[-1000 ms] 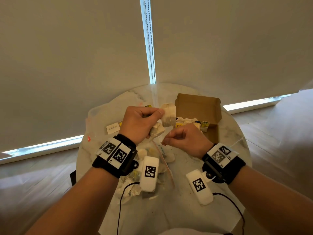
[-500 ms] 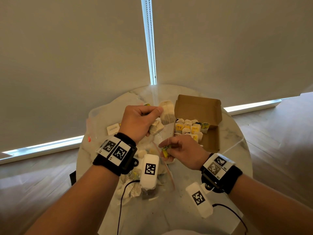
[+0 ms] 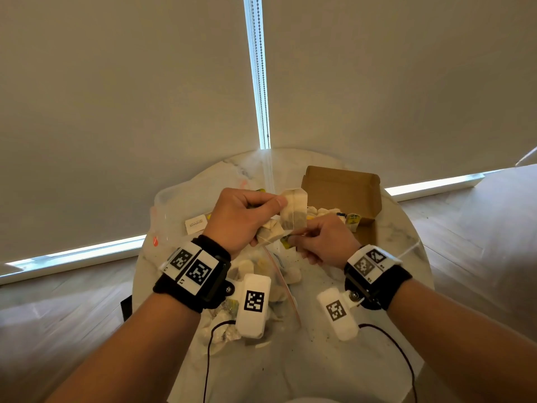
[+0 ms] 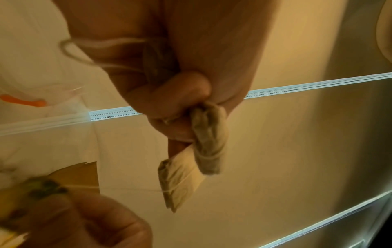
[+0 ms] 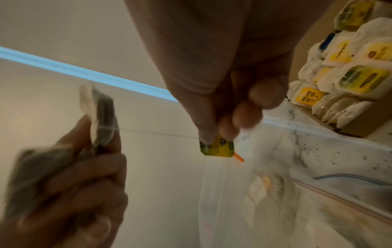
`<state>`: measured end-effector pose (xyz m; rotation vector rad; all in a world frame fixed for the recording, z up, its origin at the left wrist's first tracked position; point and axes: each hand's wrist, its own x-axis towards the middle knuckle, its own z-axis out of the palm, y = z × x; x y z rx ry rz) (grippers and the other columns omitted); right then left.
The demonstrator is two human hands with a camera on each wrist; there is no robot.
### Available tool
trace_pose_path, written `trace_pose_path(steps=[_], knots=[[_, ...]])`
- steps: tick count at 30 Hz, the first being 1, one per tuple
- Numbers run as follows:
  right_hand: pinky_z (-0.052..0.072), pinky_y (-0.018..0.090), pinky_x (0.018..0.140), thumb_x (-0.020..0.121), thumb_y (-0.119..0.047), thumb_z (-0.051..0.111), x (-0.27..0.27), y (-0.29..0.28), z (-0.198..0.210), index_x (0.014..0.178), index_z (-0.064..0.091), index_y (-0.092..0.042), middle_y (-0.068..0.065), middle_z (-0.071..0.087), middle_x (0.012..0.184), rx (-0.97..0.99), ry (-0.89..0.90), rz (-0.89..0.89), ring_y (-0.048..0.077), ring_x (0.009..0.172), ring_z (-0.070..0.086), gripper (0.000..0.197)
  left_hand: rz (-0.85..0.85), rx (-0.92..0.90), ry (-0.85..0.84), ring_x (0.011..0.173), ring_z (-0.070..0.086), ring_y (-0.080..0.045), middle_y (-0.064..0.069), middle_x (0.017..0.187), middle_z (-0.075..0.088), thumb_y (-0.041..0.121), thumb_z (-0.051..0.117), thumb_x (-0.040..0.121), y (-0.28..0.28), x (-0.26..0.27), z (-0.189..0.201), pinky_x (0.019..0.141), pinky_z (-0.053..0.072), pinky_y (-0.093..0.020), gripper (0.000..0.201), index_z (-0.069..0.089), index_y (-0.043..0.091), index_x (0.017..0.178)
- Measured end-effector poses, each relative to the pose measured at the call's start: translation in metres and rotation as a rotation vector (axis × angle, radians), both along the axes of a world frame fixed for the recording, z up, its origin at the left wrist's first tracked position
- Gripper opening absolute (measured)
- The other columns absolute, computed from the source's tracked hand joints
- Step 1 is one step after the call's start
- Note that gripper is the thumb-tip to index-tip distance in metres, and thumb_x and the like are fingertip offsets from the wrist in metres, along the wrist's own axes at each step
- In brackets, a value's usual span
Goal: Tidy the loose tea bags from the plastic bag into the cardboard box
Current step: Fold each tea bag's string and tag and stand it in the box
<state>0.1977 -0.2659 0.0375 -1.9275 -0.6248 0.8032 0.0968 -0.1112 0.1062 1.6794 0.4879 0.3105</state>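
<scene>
My left hand is raised over the table and pinches a beige tea bag between thumb and forefinger; a second tea bag sits bunched in the same fingers. Its thin string runs across to a yellow-green paper tag, which my right hand pinches just below the tea bag. The open cardboard box stands behind my right hand, with several tagged tea bags packed inside. The clear plastic bag lies under both hands with several loose tea bags in it.
Everything sits on a small round marble table against a window blind. A white label lies left of my left hand. Dark tea crumbs dot the table near the box. Sensor cables trail from both wrists.
My right hand dropped toward the table half a second ago and has come back up under the tea bag, still holding the tag. My left hand has kept the tea bag raised.
</scene>
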Motion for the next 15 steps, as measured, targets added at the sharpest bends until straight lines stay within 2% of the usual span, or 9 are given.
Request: trace_pose_path(steps=[2,5,7,10,12,15], knots=[[0.056,0.026,0.054,0.088,-0.011,0.070,0.008,0.002,0.012,0.094,0.074,0.000,0.016,0.074,0.075,0.018,0.085,-0.002,0.019,0.058,0.069,0.013,-0.028,-0.001,0.027,0.032,0.041,-0.008,0.004,0.046,0.059,0.015,0.072,0.088,-0.002,-0.003,-0.002,0.033,0.032,-0.017,0.011,0.078,0.015,0.079],[0.057,0.025,0.062,0.090,-0.012,0.068,0.016,0.007,0.030,0.096,0.074,-0.004,0.012,0.075,0.083,0.079,0.178,-0.059,0.019,0.070,0.073,0.012,-0.070,0.006,0.070,0.033,0.044,-0.007,0.005,0.050,0.063,0.016,0.072,0.088,-0.004,-0.009,-0.006,0.033,0.033,-0.018,0.007,0.079,0.014,0.085],[0.056,0.022,0.062,0.090,-0.011,0.067,0.018,0.010,0.040,0.096,0.075,-0.006,0.008,0.076,0.086,0.171,0.225,-0.134,0.019,0.075,0.073,0.011,-0.091,0.006,0.093,0.033,0.044,-0.009,0.002,0.052,0.065,0.017,0.072,0.088,-0.005,-0.013,-0.009,0.033,0.033,-0.018,0.008,0.079,0.017,0.084],[0.056,0.022,0.063,0.088,-0.008,0.070,0.013,0.010,0.056,0.103,0.074,-0.010,0.005,0.076,0.085,0.257,0.081,-0.130,0.019,0.076,0.074,0.016,-0.116,0.013,0.119,0.033,0.044,-0.010,-0.001,0.052,0.065,0.017,0.071,0.089,-0.007,-0.017,-0.012,0.033,0.034,-0.019,0.011,0.079,0.020,0.082],[0.057,0.025,0.065,0.088,-0.006,0.069,0.008,0.009,0.064,0.109,0.070,-0.015,0.006,0.076,0.082,0.314,0.049,-0.102,0.019,0.074,0.074,0.023,-0.117,0.020,0.124,0.033,0.043,-0.011,-0.002,0.051,0.064,0.017,0.071,0.089,-0.008,-0.019,-0.014,0.033,0.034,-0.018,0.012,0.079,0.020,0.081],[0.057,0.026,0.069,0.086,-0.009,0.071,0.001,0.006,0.069,0.098,0.073,-0.017,0.002,0.076,0.085,0.360,-0.130,-0.087,0.015,0.078,0.072,0.014,-0.083,0.019,0.114,0.032,0.043,-0.012,-0.002,0.050,0.062,0.017,0.072,0.088,-0.009,-0.020,-0.017,0.033,0.034,-0.019,0.012,0.079,0.020,0.079]])
